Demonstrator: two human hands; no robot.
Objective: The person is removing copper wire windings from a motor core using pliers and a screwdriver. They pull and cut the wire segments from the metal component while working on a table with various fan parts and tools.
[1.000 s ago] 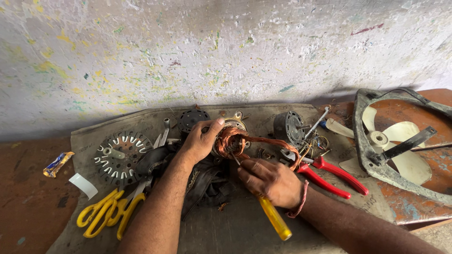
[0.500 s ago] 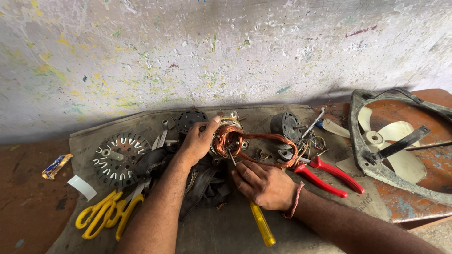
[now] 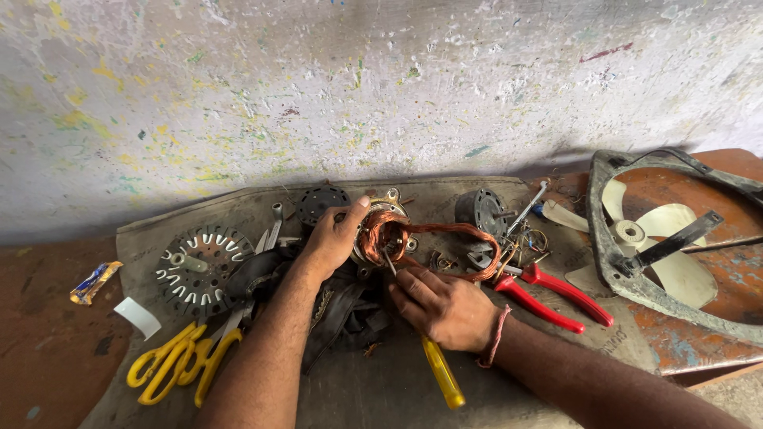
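left hand [image 3: 334, 238] cupped, right hand [image 3: 445, 306] gripping (fingers curled)

left hand [image 3: 334, 238] gripping copper-wound stator [image 3: 381, 234], right hand [image 3: 445, 306] holding yellow-handled screwdriver [image 3: 441, 372]

The right hand [image 3: 445, 306] has slid its yellow-handled screwdriver [image 3: 441, 372] deeper into the copper coil [image 3: 381, 234].

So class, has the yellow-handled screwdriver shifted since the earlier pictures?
Yes. The yellow-handled screwdriver has swung steeper, its handle end drawing away from the red pliers.
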